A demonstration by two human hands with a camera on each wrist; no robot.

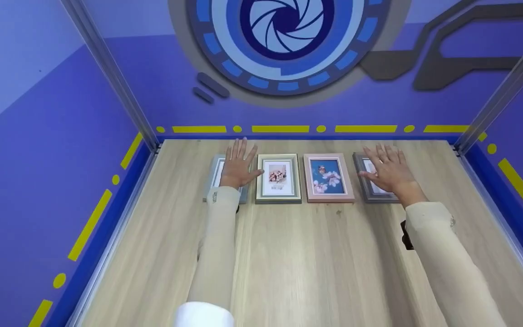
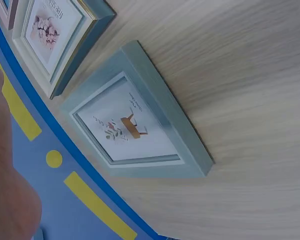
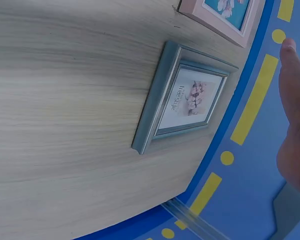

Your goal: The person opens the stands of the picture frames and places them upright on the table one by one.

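Note:
Spread fingers mark my left hand point(image 1: 237, 169), which hovers over the light blue-grey picture frame point(image 2: 127, 120) at the left end of a row. That frame's print shows a small chair and flowers. At the row's right end, my right hand point(image 1: 389, 172) is held over a dark grey picture frame point(image 3: 190, 97), fingers straight and apart. Between the hands lie a cream picture frame point(image 1: 278, 200) with a flower print and a pink picture frame point(image 1: 329, 198) with blossoms on blue. Both hands hold nothing. In the head view they partly cover the two outer frames.
The frames lie flat near the back of a pale wooden table point(image 1: 298, 263). Behind it rises a blue-purple back wall point(image 1: 161, 91) with yellow dashes. Metal posts stand at the back corners, and blue side panels point(image 1: 25, 181) flank the table.

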